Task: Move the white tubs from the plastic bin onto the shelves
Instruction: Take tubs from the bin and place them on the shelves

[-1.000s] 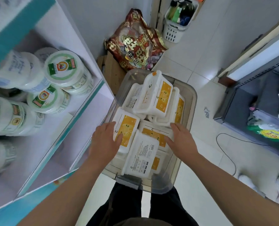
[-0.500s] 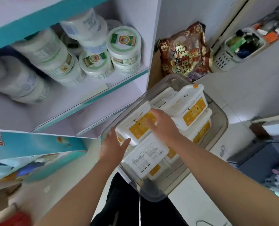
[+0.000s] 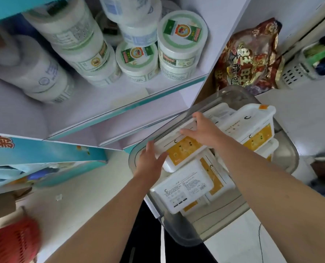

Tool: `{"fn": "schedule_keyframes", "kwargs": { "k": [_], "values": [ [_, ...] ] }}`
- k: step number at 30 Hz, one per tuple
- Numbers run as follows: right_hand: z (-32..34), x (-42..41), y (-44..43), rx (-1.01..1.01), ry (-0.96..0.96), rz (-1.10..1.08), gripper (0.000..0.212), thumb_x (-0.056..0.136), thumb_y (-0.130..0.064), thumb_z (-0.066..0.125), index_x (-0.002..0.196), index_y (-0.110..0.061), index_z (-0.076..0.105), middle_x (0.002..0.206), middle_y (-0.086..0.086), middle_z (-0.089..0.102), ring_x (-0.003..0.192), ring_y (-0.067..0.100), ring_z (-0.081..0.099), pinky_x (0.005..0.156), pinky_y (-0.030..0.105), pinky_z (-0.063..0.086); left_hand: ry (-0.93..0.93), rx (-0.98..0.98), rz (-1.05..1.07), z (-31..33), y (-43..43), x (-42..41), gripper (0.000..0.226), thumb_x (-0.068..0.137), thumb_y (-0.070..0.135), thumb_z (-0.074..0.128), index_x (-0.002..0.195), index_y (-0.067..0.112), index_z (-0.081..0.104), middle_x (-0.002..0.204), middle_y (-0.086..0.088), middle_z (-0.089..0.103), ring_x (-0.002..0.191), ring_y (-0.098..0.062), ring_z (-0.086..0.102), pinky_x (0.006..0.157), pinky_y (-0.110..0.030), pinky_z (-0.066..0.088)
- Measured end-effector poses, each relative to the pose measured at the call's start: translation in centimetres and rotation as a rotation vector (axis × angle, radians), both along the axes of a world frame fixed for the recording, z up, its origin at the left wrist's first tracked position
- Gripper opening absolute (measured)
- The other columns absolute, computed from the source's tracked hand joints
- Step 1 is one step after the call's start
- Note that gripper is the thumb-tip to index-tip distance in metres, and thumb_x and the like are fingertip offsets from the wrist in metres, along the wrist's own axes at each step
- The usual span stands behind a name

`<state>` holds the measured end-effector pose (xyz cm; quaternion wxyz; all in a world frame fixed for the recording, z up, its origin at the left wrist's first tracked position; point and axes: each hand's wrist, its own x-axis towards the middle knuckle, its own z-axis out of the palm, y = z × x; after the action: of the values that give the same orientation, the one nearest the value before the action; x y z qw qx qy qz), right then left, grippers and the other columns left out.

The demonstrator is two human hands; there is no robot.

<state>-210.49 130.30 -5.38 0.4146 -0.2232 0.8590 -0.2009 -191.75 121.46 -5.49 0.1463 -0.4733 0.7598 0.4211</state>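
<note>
two hands on one tub, tub over the bin

- left hand [image 3: 150, 162]: clamped on the near-left corner of a white tub [image 3: 182, 149] with a yellow label. thumb lies across the top face; the other fingers are hidden under the tub's edge.
- right hand [image 3: 205, 130]: fingers spread and bent over the far long edge of the same tub, palm on its top face. it grips, and is not flat.
- the tub is tilted, with its far end higher. it sits above the other tubs, inside the outline of the clear plastic bin [image 3: 178, 236]. cannot tell whether it rests on them or is clear of them.
- in the bin: a tub lying label-up [image 3: 184, 186] just below the held one, and a tilted tub [image 3: 252, 126] at the right, touching the right forearm's side of the pile.
- shelf [image 3: 120, 103]: to the left of the bin, its front part bare. round lidded jars [image 3: 182, 38] stacked at the back.
- red and gold foil bag [image 3: 249, 56] stands beyond the bin.
</note>
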Motion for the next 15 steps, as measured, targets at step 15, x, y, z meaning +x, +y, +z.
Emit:
{"fn": "schedule_keyframes", "kwargs": {
  "k": [15],
  "values": [
    [9.0,4.7,4.7,-0.358,0.329,-0.037,0.061,0.069,-0.053,0.076,0.115,-0.017,0.061,0.067,-0.017,0.049,0.058,-0.002,0.046,0.055,0.012,0.034,0.304,-0.120,0.181,8.8,1.8,3.9,0.018,0.092,0.031,0.059,0.101,0.019,0.048,0.086,-0.001,0.060,0.058,-0.010,0.049,0.049,-0.023,0.036]
  ]
}}
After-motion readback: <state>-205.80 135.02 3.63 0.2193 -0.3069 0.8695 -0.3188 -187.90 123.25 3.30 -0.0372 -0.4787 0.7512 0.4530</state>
